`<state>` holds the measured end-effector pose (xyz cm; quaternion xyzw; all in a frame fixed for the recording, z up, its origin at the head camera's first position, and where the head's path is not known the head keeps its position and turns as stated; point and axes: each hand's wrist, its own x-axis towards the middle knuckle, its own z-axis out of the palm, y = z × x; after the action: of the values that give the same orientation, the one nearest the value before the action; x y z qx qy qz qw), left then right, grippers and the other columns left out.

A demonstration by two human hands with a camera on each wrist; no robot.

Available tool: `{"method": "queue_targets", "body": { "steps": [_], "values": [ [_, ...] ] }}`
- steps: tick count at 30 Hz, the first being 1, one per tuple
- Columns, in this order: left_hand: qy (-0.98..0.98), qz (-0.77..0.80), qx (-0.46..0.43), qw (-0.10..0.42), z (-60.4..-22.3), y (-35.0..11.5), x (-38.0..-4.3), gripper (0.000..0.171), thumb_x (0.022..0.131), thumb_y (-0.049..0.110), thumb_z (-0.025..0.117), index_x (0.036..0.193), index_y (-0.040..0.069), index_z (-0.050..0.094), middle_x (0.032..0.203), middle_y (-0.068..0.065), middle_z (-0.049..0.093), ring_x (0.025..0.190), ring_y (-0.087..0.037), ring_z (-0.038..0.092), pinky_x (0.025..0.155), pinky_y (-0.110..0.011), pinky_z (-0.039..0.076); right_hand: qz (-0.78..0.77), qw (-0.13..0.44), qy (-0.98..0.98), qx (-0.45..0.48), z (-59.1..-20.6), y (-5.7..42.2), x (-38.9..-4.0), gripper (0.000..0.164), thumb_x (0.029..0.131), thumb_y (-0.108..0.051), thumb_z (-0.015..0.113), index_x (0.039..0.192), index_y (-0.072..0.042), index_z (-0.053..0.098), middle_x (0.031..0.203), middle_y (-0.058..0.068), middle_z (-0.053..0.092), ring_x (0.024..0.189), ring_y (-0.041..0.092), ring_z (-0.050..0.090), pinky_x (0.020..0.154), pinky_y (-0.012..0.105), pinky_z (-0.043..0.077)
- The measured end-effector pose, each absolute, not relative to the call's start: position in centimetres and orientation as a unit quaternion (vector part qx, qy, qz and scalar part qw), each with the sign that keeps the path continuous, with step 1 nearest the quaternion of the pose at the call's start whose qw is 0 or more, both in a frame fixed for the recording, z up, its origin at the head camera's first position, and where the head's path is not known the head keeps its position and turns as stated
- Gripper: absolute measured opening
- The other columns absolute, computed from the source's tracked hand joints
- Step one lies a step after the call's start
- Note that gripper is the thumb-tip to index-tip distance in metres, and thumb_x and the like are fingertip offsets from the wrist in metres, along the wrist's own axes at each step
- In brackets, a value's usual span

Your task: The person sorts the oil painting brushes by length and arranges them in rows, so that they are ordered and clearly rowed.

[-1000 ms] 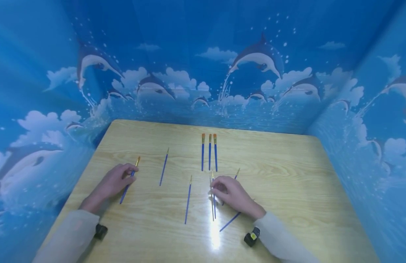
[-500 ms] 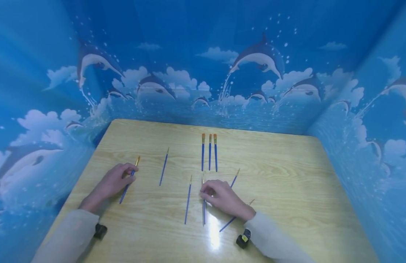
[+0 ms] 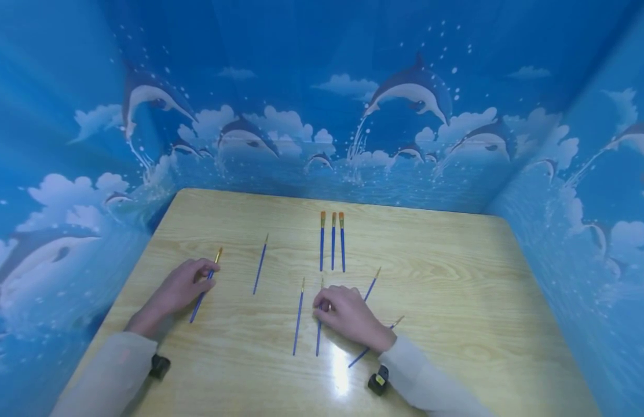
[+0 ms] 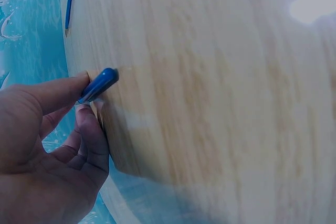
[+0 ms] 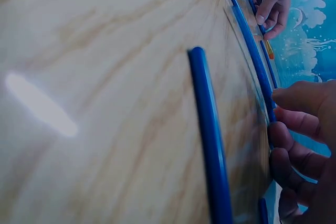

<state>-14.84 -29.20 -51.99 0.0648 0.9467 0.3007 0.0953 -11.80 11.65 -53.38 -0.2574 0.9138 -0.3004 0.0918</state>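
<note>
- One gold-collared, orange-bristled blue paintbrush (image 3: 199,303), at the left of the pale wood-grain desk (image 3: 447,260), pinched in the left-hand grip (image 3: 182,287).
- Two thin blue paintbrushes (image 3: 260,267), apart.
- Right-hand grip (image 3: 348,314), fingers curled, pinching another thin blue brush (image 3: 319,337) mid-desk.
- Three orange-tipped blue brushes (image 3: 333,249), side by side beyond.
- Two slanted blue brushes (image 3: 372,284).
- Yellow label (image 3: 380,379), illegible, on a black wrist camera (image 3: 375,387).

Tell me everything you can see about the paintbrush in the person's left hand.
The paintbrush has a slim, glossy blue handle with a rounded end, a gold, metal-looking collar, and short orange-brown bristles. The left hand pinches it between thumb and fingers, hiding part of the handle. It slants over the left part of the wooden-looking table, bristles pointing away from the person and rightward. Whether it touches the table is unclear.
</note>
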Motion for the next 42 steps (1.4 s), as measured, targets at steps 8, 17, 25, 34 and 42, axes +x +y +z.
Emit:
{"method": "queue_targets", "body": {
  "steps": [8,17,25,34,42],
  "values": [
    [0.946,0.303,0.069,0.091,-51.9,-29.2,-14.7,0.033,0.1,0.011,0.075,0.131,0.001,0.07,0.116,-0.021,0.069,0.111,-0.041,0.066,0.096,-0.063,0.054,-0.279,0.086,0.921,-0.257,-53.4,11.5,-11.6,0.014,0.1,-0.033,0.077,0.111,-0.024,0.078,0.096,-0.016,0.071,0.092,0.003,0.06,0.088,0.033,0.044],
    [0.945,0.306,0.078,0.081,-51.9,-29.2,-14.6,0.03,0.1,0.011,0.075,0.129,0.002,0.071,0.115,-0.02,0.069,0.108,-0.038,0.066,0.093,-0.06,0.055,-0.291,0.077,0.92,-0.253,-53.6,11.8,-11.5,0.014,0.102,-0.034,0.076,0.112,-0.024,0.077,0.098,-0.016,0.072,0.094,0.003,0.062,0.092,0.033,0.045],
    [0.946,0.306,0.071,0.085,-51.9,-29.2,-14.7,0.031,0.1,0.011,0.075,0.13,0.002,0.07,0.116,-0.021,0.069,0.111,-0.041,0.065,0.097,-0.064,0.054,-0.335,0.074,0.907,-0.242,-53.1,12.9,-11.6,0.013,0.101,-0.024,0.077,0.113,-0.02,0.078,0.101,-0.011,0.076,0.094,0.003,0.067,0.102,0.045,0.052],
    [0.947,0.302,0.065,0.092,-51.8,-29.1,-14.8,0.032,0.1,0.011,0.074,0.131,0.002,0.07,0.116,-0.02,0.068,0.108,-0.038,0.065,0.093,-0.059,0.055,-0.348,0.06,0.913,-0.202,-52.6,15.2,-11.3,0.013,0.101,-0.023,0.078,0.112,-0.017,0.078,0.097,-0.01,0.075,0.088,0.003,0.067,0.088,0.029,0.058],
    [0.946,0.302,0.057,0.103,-51.5,-29.0,-14.8,0.033,0.101,0.012,0.074,0.132,0.002,0.069,0.118,-0.022,0.068,0.111,-0.04,0.065,0.095,-0.062,0.055,-0.364,0.059,0.915,-0.163,-52.6,17.8,-11.7,0.017,0.1,-0.024,0.079,0.115,-0.017,0.075,0.095,-0.011,0.072,0.087,0.004,0.065,0.083,0.024,0.058]
  ]
}}
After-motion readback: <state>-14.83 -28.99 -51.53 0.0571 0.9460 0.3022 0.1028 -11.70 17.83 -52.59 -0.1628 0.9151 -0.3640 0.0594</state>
